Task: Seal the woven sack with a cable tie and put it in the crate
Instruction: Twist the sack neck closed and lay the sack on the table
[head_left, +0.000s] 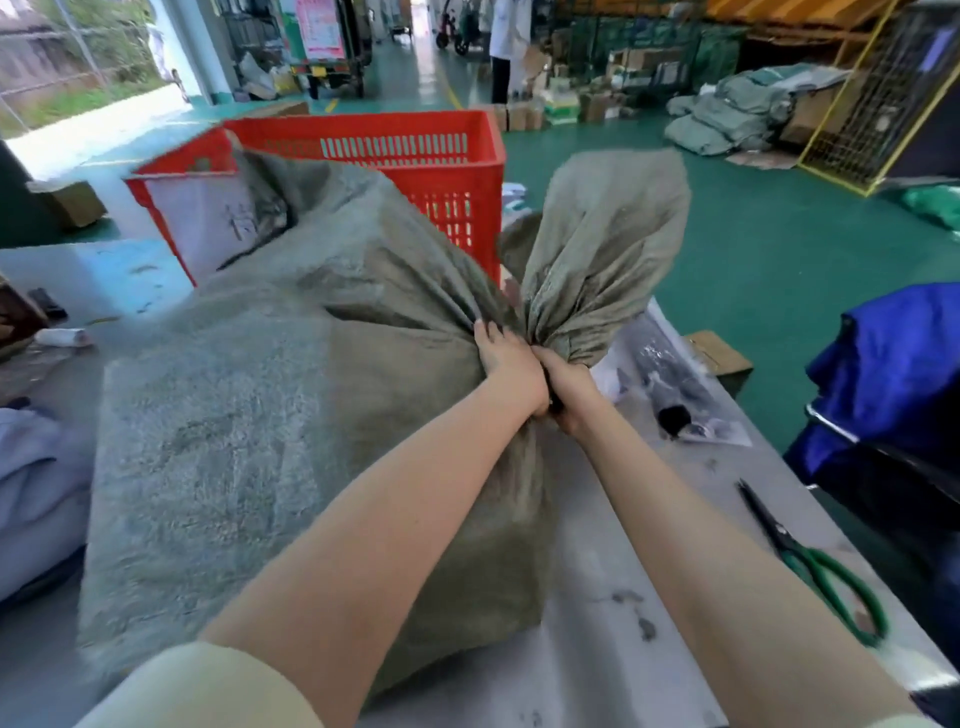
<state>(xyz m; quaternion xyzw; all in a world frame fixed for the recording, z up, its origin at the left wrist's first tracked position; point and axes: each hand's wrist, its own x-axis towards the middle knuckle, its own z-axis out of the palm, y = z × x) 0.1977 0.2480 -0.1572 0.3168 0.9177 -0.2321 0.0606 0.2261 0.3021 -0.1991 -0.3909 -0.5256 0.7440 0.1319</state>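
A big grey-green woven sack lies full on the grey table. Its mouth is gathered into a neck, and the loose top fans upward beyond my hands. My left hand grips the sack just below the neck. Pressed against it, my right hand is closed around the neck; something small and dark shows between the hands, and I cannot tell whether it is the cable tie. The red plastic crate stands behind the sack at the table's far edge.
Green-handled scissors lie near the table's right edge. A clear packet with dark contents sits beyond my right hand. Blue fabric hangs to the right, pale cloth at the left. A person stands far back among boxes.
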